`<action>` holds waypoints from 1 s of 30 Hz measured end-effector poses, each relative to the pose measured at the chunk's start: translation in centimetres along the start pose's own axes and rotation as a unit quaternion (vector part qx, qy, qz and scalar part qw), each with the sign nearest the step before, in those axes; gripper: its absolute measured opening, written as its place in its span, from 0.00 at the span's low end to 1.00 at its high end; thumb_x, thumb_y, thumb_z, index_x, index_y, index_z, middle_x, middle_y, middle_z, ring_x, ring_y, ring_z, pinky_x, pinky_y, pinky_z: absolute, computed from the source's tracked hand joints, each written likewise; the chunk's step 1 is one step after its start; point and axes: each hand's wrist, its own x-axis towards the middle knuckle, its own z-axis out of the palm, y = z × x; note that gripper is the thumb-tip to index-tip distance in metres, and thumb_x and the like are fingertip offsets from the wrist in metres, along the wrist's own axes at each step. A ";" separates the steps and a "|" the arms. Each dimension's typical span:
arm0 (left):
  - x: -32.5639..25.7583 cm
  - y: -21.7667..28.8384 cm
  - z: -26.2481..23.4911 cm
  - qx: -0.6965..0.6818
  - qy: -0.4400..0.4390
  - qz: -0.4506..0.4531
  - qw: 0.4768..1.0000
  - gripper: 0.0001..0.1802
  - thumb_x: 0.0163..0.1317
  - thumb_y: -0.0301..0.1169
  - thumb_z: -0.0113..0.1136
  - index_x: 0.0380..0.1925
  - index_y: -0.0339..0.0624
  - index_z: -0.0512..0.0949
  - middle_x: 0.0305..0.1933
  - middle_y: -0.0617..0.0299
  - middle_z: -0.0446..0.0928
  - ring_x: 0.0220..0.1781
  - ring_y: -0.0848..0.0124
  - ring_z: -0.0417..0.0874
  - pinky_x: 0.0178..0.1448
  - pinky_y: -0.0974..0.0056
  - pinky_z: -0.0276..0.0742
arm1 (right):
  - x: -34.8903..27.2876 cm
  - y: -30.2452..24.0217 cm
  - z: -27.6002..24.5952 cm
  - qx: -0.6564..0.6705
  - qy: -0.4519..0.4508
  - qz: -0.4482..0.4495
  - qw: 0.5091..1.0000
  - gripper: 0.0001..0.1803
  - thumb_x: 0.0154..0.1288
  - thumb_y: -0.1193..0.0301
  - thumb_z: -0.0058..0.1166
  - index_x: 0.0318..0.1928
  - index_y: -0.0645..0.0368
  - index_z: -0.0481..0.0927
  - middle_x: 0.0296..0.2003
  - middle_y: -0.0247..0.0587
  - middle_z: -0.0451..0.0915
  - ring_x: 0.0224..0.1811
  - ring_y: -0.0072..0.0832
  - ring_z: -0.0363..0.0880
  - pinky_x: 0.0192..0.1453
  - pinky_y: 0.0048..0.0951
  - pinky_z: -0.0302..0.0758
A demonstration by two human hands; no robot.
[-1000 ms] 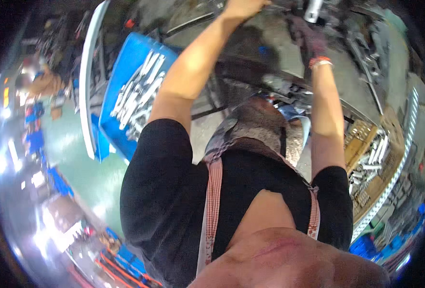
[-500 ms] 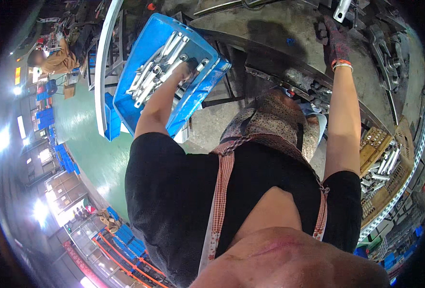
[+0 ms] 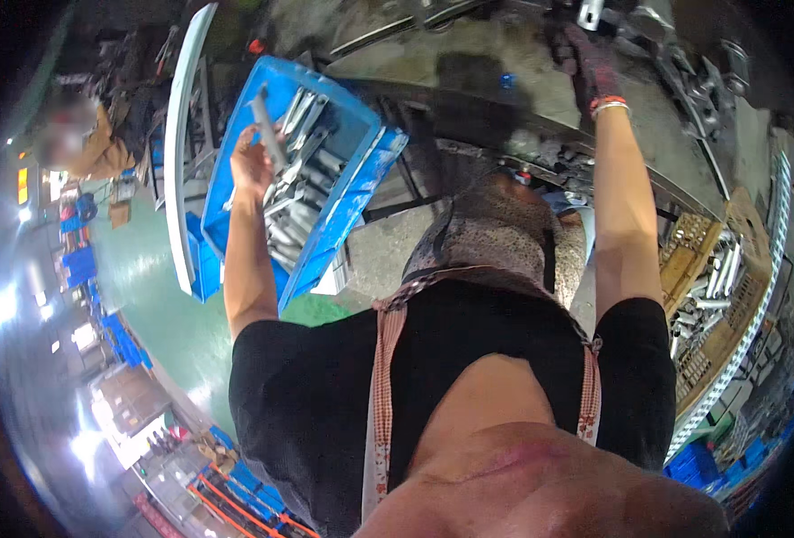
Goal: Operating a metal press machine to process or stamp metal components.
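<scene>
while the left hand [image 3: 252, 161] lifts a grey metal bar [image 3: 267, 130] with closed fingers over the blue crate's [image 3: 348, 211] near edge, the gloved right hand [image 3: 585, 58] rests on the table [image 3: 487, 67], grip unclear; picking step, next likely carrying the bar across.

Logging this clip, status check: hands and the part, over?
Left hand shut on a grey metal rod above the blue bin. Gloved right hand on the workbench, grip unclear. Nothing in the way.

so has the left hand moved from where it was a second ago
Yes. The left hand has come off the far workbench and swung left to the blue bin, where its grip now holds a grey metal rod.
</scene>
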 end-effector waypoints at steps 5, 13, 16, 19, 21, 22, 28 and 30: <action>1.2 1.0 9.8 0.114 -0.062 0.094 0.987 0.31 0.72 0.29 0.63 0.71 0.48 0.63 0.56 0.49 0.81 0.50 0.61 0.86 0.52 0.56 0.85 | 0.8 -1.0 -0.3 0.254 -0.023 0.025 0.967 0.17 0.74 0.68 0.60 0.57 0.63 0.81 0.47 0.39 0.87 0.37 0.26 0.84 0.38 0.23 0.81; 10.6 -6.3 33.6 0.153 -0.231 -0.029 0.960 0.28 0.79 0.43 0.53 0.66 0.30 0.70 0.60 0.46 0.80 0.59 0.58 0.83 0.64 0.56 0.80 | -7.8 -12.0 3.3 0.080 0.088 -0.092 0.989 0.12 0.74 0.65 0.59 0.48 0.62 0.81 0.39 0.37 0.86 0.31 0.25 0.82 0.31 0.28 0.78; 14.2 -10.5 42.1 0.262 -0.286 0.105 0.916 0.22 0.75 0.42 0.59 0.57 0.35 0.79 0.45 0.56 0.84 0.41 0.70 0.82 0.46 0.63 0.79 | -6.9 -17.0 2.0 0.294 0.006 -0.097 0.951 0.19 0.79 0.57 0.50 0.56 0.57 0.81 0.41 0.37 0.87 0.37 0.30 0.84 0.38 0.35 0.79; 15.6 -15.1 49.2 0.228 -0.258 0.312 0.885 0.14 0.75 0.35 0.57 0.40 0.37 0.86 0.29 0.67 0.81 0.28 0.78 0.75 0.33 0.66 0.72 | -6.5 -17.5 -3.2 0.306 0.065 -0.124 0.942 0.27 0.81 0.52 0.44 0.65 0.58 0.76 0.45 0.39 0.86 0.42 0.33 0.85 0.45 0.38 0.80; 17.3 -16.5 51.5 0.219 -0.253 0.241 0.911 0.15 0.75 0.36 0.57 0.36 0.37 0.85 0.25 0.67 0.78 0.24 0.78 0.72 0.28 0.65 0.68 | -8.1 -16.0 -9.7 0.309 0.116 -0.166 0.929 0.19 0.79 0.57 0.49 0.57 0.59 0.78 0.37 0.37 0.82 0.34 0.30 0.79 0.38 0.32 0.76; 18.2 -17.2 52.2 0.216 -0.249 0.201 0.922 0.16 0.75 0.37 0.57 0.34 0.38 0.85 0.23 0.68 0.77 0.22 0.78 0.71 0.25 0.65 0.66 | -9.4 -14.4 -12.8 0.292 0.157 -0.183 0.926 0.19 0.80 0.57 0.48 0.55 0.60 0.77 0.37 0.39 0.82 0.35 0.32 0.79 0.40 0.33 0.76; 22.5 -19.7 53.5 0.218 -0.238 0.194 0.926 0.12 0.72 0.35 0.60 0.34 0.39 0.86 0.18 0.66 0.74 0.16 0.76 0.69 0.21 0.64 0.64 | -16.1 -7.3 -23.5 -0.377 0.509 -0.174 0.754 0.19 0.81 0.59 0.40 0.47 0.64 0.74 0.36 0.49 0.84 0.41 0.44 0.83 0.50 0.43 0.79; 22.8 -19.8 53.6 0.195 -0.201 0.249 0.927 0.10 0.71 0.35 0.62 0.37 0.41 0.87 0.17 0.68 0.71 0.15 0.76 0.68 0.19 0.63 0.62 | -15.3 -6.5 -20.8 -0.039 0.353 -0.114 0.928 0.17 0.80 0.57 0.46 0.50 0.58 0.77 0.33 0.38 0.81 0.32 0.32 0.78 0.37 0.30 0.76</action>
